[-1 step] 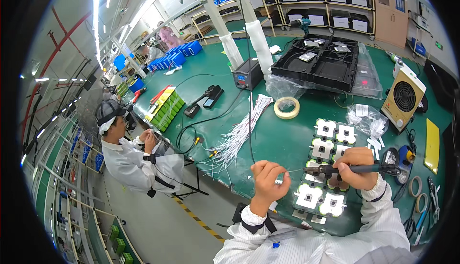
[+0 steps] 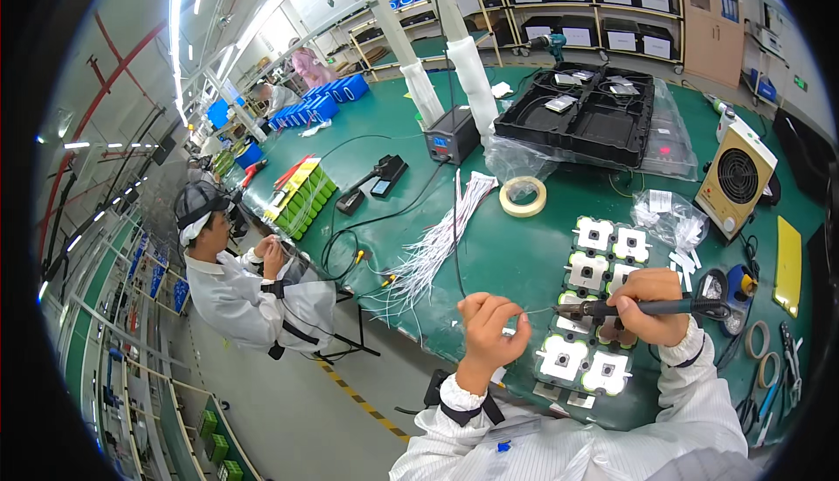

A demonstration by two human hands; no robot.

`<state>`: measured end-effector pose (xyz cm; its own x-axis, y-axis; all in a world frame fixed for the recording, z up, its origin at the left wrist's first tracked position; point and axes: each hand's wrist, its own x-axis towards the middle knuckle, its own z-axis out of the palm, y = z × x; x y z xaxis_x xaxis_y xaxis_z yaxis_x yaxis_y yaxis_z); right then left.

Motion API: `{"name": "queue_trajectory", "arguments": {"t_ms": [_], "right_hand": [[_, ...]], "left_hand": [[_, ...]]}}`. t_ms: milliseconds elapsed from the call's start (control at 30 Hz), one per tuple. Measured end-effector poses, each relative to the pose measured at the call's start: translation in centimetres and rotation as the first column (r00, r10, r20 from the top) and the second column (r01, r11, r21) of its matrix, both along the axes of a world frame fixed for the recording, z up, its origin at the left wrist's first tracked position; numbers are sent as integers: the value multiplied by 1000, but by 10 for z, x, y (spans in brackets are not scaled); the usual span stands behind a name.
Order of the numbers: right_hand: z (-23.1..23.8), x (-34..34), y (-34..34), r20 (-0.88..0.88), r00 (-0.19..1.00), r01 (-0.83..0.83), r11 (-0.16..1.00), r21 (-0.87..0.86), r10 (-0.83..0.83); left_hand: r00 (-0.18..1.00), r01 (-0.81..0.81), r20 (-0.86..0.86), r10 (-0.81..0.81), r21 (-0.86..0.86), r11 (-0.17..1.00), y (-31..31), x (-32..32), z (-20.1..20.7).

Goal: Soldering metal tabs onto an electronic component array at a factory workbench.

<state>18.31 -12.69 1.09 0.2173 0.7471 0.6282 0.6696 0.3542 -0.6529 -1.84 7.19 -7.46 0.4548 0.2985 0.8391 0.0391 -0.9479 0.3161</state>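
My right hand (image 2: 651, 302) is wrapped round a soldering iron (image 2: 603, 308), its tip pointing left. Under the tip lies a battery pack (image 2: 587, 271) of cells with white insulating pads and metal tabs, standing in two rows. A thin strand of solder wire (image 2: 542, 310) runs from the pinched fingers of my left hand (image 2: 492, 332) to the iron's tip. Exactly where the tip meets the pack is partly hidden by the iron. Beyond my left hand, a bundle of thin white wires (image 2: 441, 241) lies spread on the green table (image 2: 393, 193).
Behind the pack are a tape roll (image 2: 523, 197), a black tray (image 2: 584, 118) and a soldering station (image 2: 452, 136). A fan unit (image 2: 738, 173), pliers (image 2: 790, 363) and scissors (image 2: 747, 413) lie to the right. A co-worker (image 2: 240, 280) sits at the table's left edge.
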Motion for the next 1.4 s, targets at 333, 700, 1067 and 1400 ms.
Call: {"name": "queue_trajectory", "arguments": {"t_ms": [333, 700, 1067, 1400], "right_hand": [[3, 2, -1, 14, 1000, -11, 1000, -18, 12], [2, 0, 0, 23, 1000, -14, 1000, 18, 14], [-1, 1, -2, 35, 999, 2, 999, 44, -3], [-6, 2, -8, 4, 993, 117, 984, 135, -119]], "left_hand": [[1000, 0, 29, 0, -6, 1000, 0, -1, -2], [1000, 13, 5, -13, 16, 1000, -1, 4, 2], [1000, 29, 0, -29, 19, 999, -4, 9, 7], [974, -219, 93, 205, 186, 958, -6, -22, 42]]}}
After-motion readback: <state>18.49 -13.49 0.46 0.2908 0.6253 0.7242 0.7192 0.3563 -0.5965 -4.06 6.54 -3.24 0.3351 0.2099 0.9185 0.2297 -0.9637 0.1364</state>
